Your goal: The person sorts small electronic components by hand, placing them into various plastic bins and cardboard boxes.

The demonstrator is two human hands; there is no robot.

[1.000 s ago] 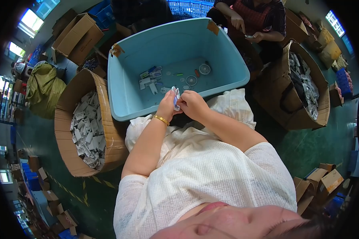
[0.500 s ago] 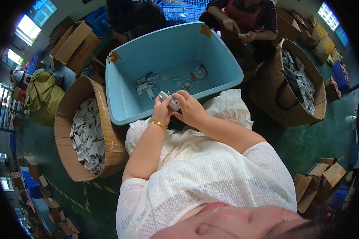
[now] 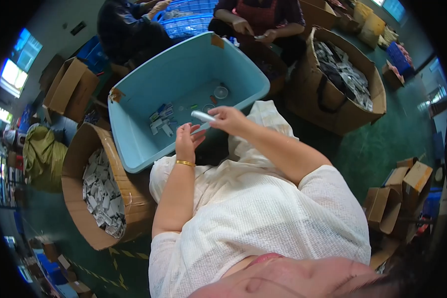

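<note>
In my right hand is a smooth, elongated white plastic piece, pinched by one end, its other end pointing left. My left hand, with a gold bangle at the wrist, is just below and to the left; its fingers are spread and I see nothing in them. Both hands are over the near edge of a large light-blue tub. Inside the tub lie small white and coloured pieces, a round clear part and a small green piece.
A cardboard box of white-grey plastic pieces stands on my left. Another cardboard box of similar parts is at right. Across the tub sit two people, one with working hands, near a blue basket.
My hands have come apart. The right one has lifted the white piece away up and right, and the left has opened. The whole view has shifted, moving the tub leftward.
</note>
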